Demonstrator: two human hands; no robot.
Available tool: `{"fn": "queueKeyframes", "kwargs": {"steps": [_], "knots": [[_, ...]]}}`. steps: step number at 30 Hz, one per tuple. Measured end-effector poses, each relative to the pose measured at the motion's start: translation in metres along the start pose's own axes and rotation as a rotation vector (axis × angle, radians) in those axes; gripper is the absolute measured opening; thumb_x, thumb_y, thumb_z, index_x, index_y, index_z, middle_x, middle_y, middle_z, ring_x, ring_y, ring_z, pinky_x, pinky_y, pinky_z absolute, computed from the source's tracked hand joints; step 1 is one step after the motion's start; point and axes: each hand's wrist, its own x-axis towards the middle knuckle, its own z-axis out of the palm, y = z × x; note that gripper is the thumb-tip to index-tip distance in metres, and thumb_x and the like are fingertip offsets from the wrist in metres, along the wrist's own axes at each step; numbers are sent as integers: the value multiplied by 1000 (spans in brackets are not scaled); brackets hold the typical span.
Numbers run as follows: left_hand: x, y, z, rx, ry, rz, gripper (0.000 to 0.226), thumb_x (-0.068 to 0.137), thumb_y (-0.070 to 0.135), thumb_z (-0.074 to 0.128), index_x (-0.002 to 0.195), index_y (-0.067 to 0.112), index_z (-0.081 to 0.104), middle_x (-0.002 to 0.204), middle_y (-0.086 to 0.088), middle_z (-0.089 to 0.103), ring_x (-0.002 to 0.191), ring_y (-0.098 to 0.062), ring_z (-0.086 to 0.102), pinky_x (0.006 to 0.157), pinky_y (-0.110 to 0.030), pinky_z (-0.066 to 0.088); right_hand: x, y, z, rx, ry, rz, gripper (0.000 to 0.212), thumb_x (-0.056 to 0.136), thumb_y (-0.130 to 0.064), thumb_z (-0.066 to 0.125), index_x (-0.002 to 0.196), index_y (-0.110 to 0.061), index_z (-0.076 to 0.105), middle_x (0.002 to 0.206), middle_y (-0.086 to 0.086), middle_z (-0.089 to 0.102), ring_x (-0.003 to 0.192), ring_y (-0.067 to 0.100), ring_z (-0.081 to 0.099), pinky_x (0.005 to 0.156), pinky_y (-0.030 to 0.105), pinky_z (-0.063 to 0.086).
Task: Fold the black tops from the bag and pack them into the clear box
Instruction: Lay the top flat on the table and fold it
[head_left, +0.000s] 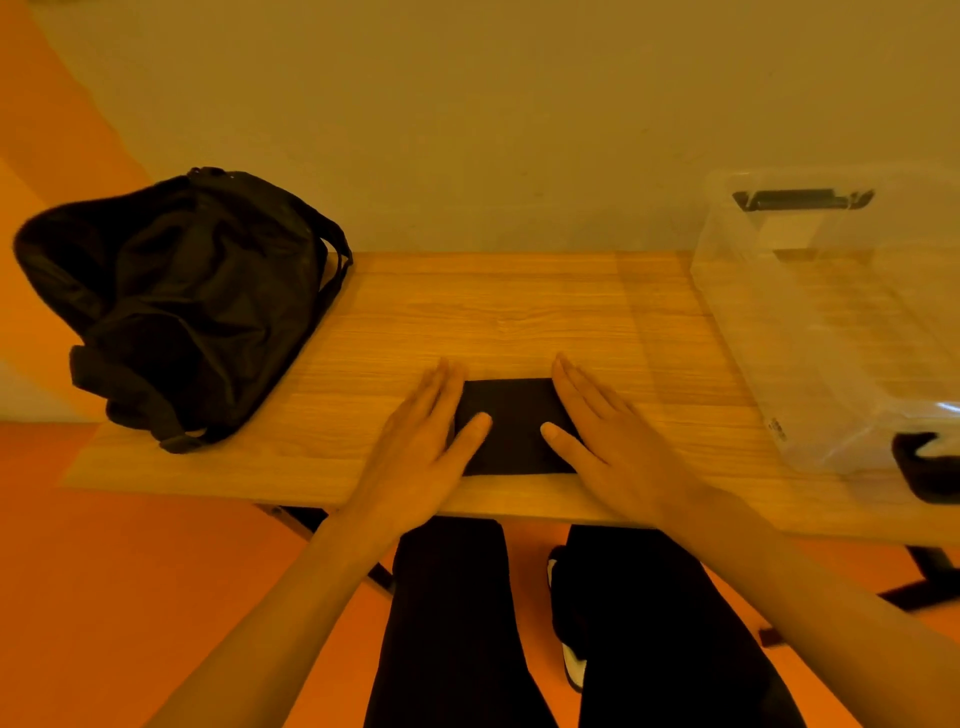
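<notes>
black top (514, 428), folded small, near front edge of table (519, 312), between left grip (415, 434) and right grip (608, 434): both flat, straight-fingered, holding nothing, thumbs on cloth; best pressed evenly, then scooped from both sides toward clear box (831, 338) at right

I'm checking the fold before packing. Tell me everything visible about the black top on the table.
The black top is folded into a small flat rectangle of plain dark cloth, lying near the front edge of the table. The left hand and right hand rest flat on its two sides, thumbs on the cloth.
</notes>
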Motion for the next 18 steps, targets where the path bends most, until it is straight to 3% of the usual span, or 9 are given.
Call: {"fn": "queueKeyframes", "kwargs": {"steps": [2, 5, 9, 11, 14, 18], "knots": [[-5, 2, -11, -214, 147, -64, 75, 95, 71, 20, 160, 38, 4, 166, 22, -1, 150, 6, -2, 125, -27, 6, -3, 2, -9, 118, 55, 16, 81, 89, -78, 1, 156, -35, -14, 164, -19, -15, 151, 2, -13, 125, 34, 1], [-8, 8, -21, -244, 303, 21, 72, 99, 69, 19, 161, 32, 13, 163, 22, 9, 150, 6, 8, 120, -18, 9, 3, 1, -21, 119, 187, -26, 80, 90, -69, -5, 159, -31, 0, 166, -16, -5, 151, 0, -11, 125, 31, -1], [9, 21, -12, 148, 40, 305, 78, 97, 66, 12, 161, 23, 16, 169, 8, 7, 155, -3, 3, 127, -28, 6, 22, -17, -15, -134, 149, -170, 81, 93, -62, -13, 160, -22, 4, 166, -6, -6, 152, 7, -13, 122, 29, -10], [18, 19, 0, 323, -73, 292, 79, 96, 67, 6, 162, 22, 5, 168, 7, -5, 154, -4, -9, 128, -34, 1, 28, -20, -3, -215, 106, -178, 92, 87, -65, -25, 160, -18, 4, 168, 1, -1, 154, 11, -11, 124, 33, -10], [22, 8, 13, 393, -85, 255, 78, 97, 67, 8, 160, 24, -6, 164, 11, -18, 151, -2, -21, 127, -33, -4, 30, -16, 8, -209, 85, -113, 89, 90, -66, -16, 160, -16, 6, 169, 3, 6, 155, 13, -5, 122, 33, -9], [23, 3, 19, 355, -46, 250, 82, 94, 69, 7, 161, 22, -5, 165, 9, -16, 150, 0, -22, 118, -19, -16, 27, -16, 16, -139, 124, -104, 81, 95, -61, -4, 161, -16, 10, 168, 2, 12, 155, 12, -1, 122, 31, -5]]}}
